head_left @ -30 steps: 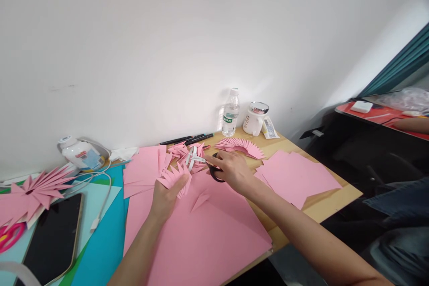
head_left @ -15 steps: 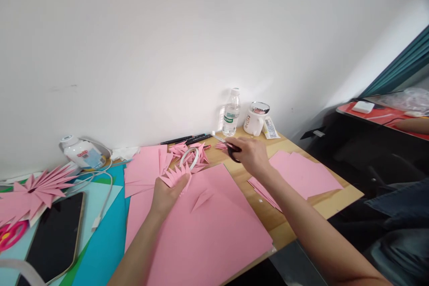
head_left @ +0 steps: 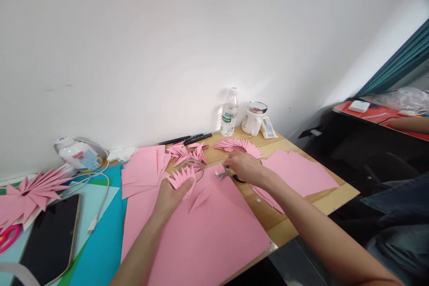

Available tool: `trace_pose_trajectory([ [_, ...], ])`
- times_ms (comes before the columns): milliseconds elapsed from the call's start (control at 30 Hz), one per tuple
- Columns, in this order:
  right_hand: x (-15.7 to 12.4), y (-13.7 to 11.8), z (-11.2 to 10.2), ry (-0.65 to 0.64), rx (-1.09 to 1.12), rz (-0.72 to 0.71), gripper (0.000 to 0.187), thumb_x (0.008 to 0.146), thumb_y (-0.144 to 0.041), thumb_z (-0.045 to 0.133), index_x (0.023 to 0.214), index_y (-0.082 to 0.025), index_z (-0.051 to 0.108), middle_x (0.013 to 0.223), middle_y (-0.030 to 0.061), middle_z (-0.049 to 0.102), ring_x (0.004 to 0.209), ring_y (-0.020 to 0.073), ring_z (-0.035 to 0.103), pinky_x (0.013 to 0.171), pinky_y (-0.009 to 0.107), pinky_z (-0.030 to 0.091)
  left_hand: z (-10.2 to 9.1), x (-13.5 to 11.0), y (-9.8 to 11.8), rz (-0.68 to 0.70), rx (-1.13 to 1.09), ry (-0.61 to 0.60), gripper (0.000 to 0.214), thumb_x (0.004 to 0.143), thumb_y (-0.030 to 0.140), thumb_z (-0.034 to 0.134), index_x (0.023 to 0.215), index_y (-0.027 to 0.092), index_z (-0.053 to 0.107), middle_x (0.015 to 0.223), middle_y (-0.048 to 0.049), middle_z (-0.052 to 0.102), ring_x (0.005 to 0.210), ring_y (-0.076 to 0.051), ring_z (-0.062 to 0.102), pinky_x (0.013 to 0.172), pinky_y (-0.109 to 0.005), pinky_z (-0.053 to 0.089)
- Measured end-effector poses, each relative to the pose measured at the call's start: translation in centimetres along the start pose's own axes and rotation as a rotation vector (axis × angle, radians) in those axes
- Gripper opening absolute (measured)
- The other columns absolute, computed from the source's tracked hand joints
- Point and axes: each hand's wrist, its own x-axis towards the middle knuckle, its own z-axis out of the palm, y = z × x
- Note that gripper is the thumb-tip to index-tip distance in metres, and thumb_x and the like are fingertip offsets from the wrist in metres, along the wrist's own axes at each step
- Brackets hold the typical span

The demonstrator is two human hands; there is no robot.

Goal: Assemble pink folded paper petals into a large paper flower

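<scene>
Both hands sit at frame centre: left hand (head_left: 171, 195) pinches a pleated pink paper fan (head_left: 182, 178), right hand (head_left: 246, 167) grips scissors (head_left: 225, 174) beside it.

A big sheet (head_left: 208, 237) has folded fan (head_left: 181, 178) and scissors (head_left: 225, 174) over its far edge — phone (head_left: 50, 237) to its left, stacked sheets (head_left: 301, 174) right, bottle (head_left: 228, 114) and mug (head_left: 253, 118) behind

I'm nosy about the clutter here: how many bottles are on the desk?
2. A clear water bottle stands against the wall beside the white mug. A white-capped bottle lies tilted at the far left, near the cables. None looks hidden, though paper covers much of the desk.
</scene>
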Motion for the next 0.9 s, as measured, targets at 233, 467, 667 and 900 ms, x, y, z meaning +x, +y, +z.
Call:
trace_pose_trajectory([
  [233,1.6,-1.2,1.2,-0.11,0.337,0.079,0.013,0.077,-0.014,0.056,0.069,-0.017,0.066,0.076,0.0037,0.067,0.067,0.0139,0.058,0.059,0.022,0.038,-0.3,0.3,0.7,-0.103,-0.211,-0.014,0.03,0.063,0.03,0.077,0.086,0.015,0.064,0.084,-0.0082,0.07,0.068,-0.018,0.064,0.052,-0.026,0.047],
  [467,0.9,-1.4,1.7,-0.091,0.391,0.101,0.013,0.078,-0.014,0.051,0.068,-0.016,0.059,0.071,0.0023,0.066,0.063,0.0139,0.056,0.057,0.023,0.038,-0.5,0.6,0.2,-0.13,-0.285,0.061,0.03,0.061,0.024,0.079,0.084,0.015,0.063,0.071,-0.0008,0.065,0.062,-0.014,0.061,0.052,-0.024,0.047],
  [667,0.3,-1.8,1.5,-0.007,0.338,0.091,0.015,0.083,-0.011,0.044,0.074,-0.016,0.055,0.074,0.0027,0.063,0.066,0.0138,0.053,0.06,0.025,0.038,-0.6,0.9,-0.1,-0.118,-0.322,0.103,0.028,0.053,0.015,0.082,0.077,0.014,0.066,0.079,-0.0021,0.068,0.074,-0.014,0.063,0.068,-0.025,0.05],
  [900,0.9,-3.3,0.6,0.012,0.777,0.112,0.014,0.084,-0.021,0.048,0.07,-0.018,0.051,0.07,0.0002,0.058,0.063,0.0126,0.057,0.058,0.024,0.045,-0.7,0.8,-0.3,-0.17,-0.243,0.076,0.029,0.054,0.017,0.081,0.08,0.014,0.069,0.077,-0.0041,0.07,0.07,-0.017,0.065,0.064,-0.03,0.052],
])
